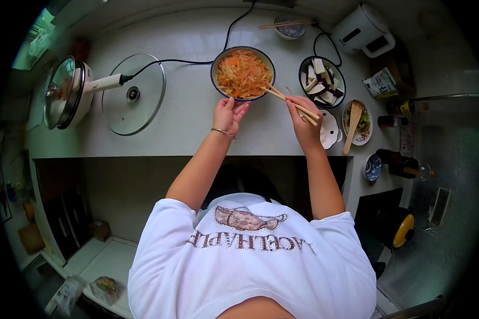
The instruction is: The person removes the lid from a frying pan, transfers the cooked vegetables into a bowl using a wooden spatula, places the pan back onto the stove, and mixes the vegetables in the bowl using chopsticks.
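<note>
Shredded orange and pale vegetables (243, 73) fill a dark-rimmed bowl (213, 84) on the counter. My left hand (229, 115) grips the near rim of this bowl, thumb at the edge. In my right hand (304, 121) is a pair of wooden chopsticks (275, 92), closed between the fingers, their tips reaching into the shreds on the bowl's right side. Just beyond that hand, a second dark-rimmed bowl (303, 65) contains cut pieces of eggplant (322, 81). A white scalloped dish (330, 131) is partly hidden behind my right hand.
A glass lid (149, 101) lies left, beside an electric pan (80, 106) with a cord. A small bowl (290, 31) with chopsticks across it stands at the back, near a white kettle (359, 29). To the right are a plate with a wooden spatula (353, 127) and several bottles.
</note>
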Available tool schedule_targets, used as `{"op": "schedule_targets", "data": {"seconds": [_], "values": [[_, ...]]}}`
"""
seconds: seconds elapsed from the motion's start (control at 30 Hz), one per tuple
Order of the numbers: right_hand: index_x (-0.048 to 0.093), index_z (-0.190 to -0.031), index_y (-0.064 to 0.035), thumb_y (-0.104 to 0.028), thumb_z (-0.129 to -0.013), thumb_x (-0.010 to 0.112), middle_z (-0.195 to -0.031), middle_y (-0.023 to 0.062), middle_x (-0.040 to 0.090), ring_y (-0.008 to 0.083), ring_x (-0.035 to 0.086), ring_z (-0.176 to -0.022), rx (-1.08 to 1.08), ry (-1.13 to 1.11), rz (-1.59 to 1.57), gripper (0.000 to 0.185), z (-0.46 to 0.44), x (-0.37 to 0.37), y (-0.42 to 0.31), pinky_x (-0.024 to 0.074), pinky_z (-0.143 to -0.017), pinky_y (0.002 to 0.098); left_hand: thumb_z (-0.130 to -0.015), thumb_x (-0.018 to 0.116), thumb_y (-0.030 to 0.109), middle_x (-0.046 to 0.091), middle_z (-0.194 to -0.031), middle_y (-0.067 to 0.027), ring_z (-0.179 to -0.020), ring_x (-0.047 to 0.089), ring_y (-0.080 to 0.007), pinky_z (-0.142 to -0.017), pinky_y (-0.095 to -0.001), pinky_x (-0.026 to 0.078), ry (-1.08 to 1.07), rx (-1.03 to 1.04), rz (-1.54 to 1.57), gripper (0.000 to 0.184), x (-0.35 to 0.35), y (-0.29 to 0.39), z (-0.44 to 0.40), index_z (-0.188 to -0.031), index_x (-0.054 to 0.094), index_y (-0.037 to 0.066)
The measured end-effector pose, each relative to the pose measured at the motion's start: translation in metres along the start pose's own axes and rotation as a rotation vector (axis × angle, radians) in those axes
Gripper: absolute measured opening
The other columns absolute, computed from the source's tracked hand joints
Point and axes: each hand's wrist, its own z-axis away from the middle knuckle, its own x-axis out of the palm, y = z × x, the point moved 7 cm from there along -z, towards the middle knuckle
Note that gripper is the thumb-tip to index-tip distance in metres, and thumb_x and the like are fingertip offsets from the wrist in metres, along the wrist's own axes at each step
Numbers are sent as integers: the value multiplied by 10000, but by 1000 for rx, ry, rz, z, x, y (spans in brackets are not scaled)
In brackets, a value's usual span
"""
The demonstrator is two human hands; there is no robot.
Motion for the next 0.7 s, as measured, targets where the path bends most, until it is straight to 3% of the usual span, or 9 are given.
{"op": "schedule_targets", "data": {"seconds": [0.17, 0.23, 0.27, 0.43, 0.5, 0.57, 0.63, 0.7], "values": [[645, -860, 28, -22, -789, 614, -809, 102, 637, 158, 599, -711, -6, 42, 22, 92, -1, -11, -11, 470, -615, 239, -941, 386, 121, 519, -956, -176, -877, 599, -311, -769, -359, 529, 17, 18, 18, 115, 3, -4, -5, -943, 380, 6], [633, -844, 32, 0, -779, 606, -806, 131, 631, 218, 612, -723, 32, -37, -26, 77, -5, 9, 1, 476, -641, 280, -941, 388, 125, 525, -948, -165, -883, 598, -302, -774, -358, 525, 3, 14, 21, 114, 4, -8, -8, -939, 385, 11], [632, -837, 34, -14, -773, 615, -806, 134, 632, 241, 610, -725, -75, -53, -10, 82, -11, 19, 4, 475, -649, 288, -942, 390, 129, 530, -939, -154, -890, 598, -292, -779, -356, 522, -10, 12, 25, 114, 5, -9, -8, -936, 391, 15], [636, -829, 29, -42, -777, 618, -798, 131, 637, 237, 610, -717, -120, -71, -35, 89, -37, 42, 3, 472, -644, 287, -940, 399, 134, 545, -940, -134, -899, 595, -269, -784, -351, 511, 0, 48, 16, 106, 4, -5, -13, -934, 403, 28], [642, -839, 23, -51, -775, 622, -781, 126, 639, 226, 612, -716, 19, -122, -81, 100, -43, 38, 15, 471, -638, 284, -940, 401, 135, 549, -947, -133, -896, 594, -264, -784, -351, 509, 14, 68, 28, 103, 1, 0, -13, -934, 405, 32], [646, -850, 34, -74, -781, 629, -748, 111, 647, 190, 623, -683, 23, -107, -33, 130, -48, 23, 9, 480, -610, 268, -940, 404, 139, 554, -939, -128, -881, 595, -251, -783, -351, 506, 13, 70, -24, 100, -1, 5, -13, -932, 409, 40], [648, -854, 49, -93, -790, 629, -709, 104, 649, 156, 627, -644, 222, -59, -176, 156, -49, 11, 5, 487, -579, 244, -940, 404, 142, 557, -934, -124, -874, 597, -245, -783, -353, 506, 4, 73, -19, 100, -6, 5, -16, -930, 410, 42], [647, -851, 56, -96, -799, 622, -699, 98, 649, 122, 624, -629, 219, -82, -233, 163, -51, 17, 2, 486, -563, 218, -940, 405, 145, 559, -929, -121, -868, 598, -239, -783, -354, 505, -10, 74, -15, 101, -6, 5, -17, -927, 412, 45]]}}
